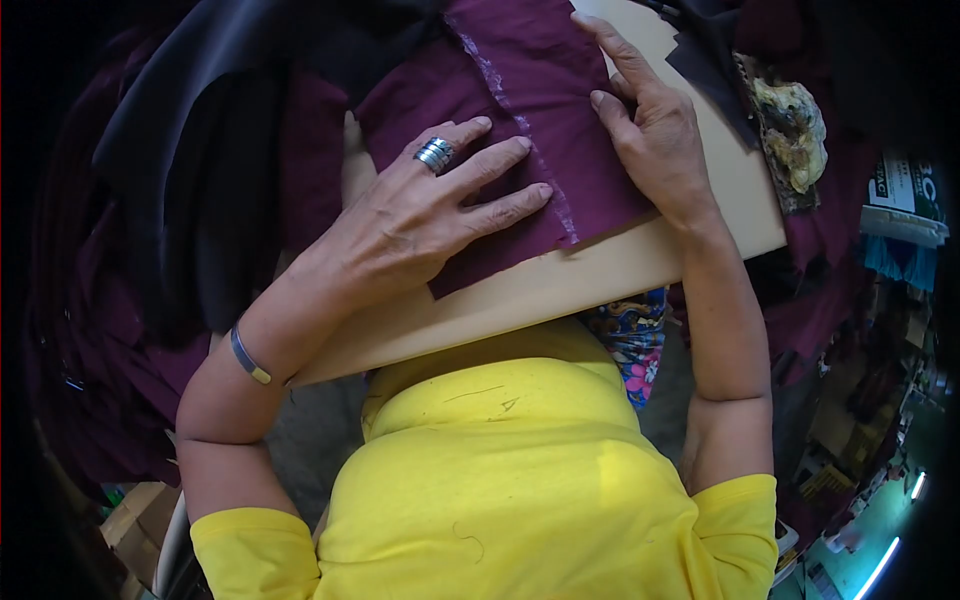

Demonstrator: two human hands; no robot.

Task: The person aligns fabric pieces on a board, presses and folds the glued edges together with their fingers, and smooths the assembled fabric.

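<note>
A piece of maroon cloth (590, 170) lies flat on a cream-coloured board (520, 295). A frayed whitish line, perhaps a seam or raw edge, runs down its middle. My left hand (425, 205), with a banded ring on one finger, rests on the cloth with its fingers spread, the tips just left of that line. At the cloth's right edge is my right hand (660, 135). Its index finger is stretched out and its thumb stands apart, while the other fingers curl under and are partly hidden. Nothing shows between finger and thumb.
Dark cloth (230, 130) and maroon folds hang at the left, some overlapping the board's far side. To the right, a yellowish, crumpled lump (792, 130) sits beside the board. A printed package (905, 195) stands farther right. A cardboard box (140, 530) is at lower left.
</note>
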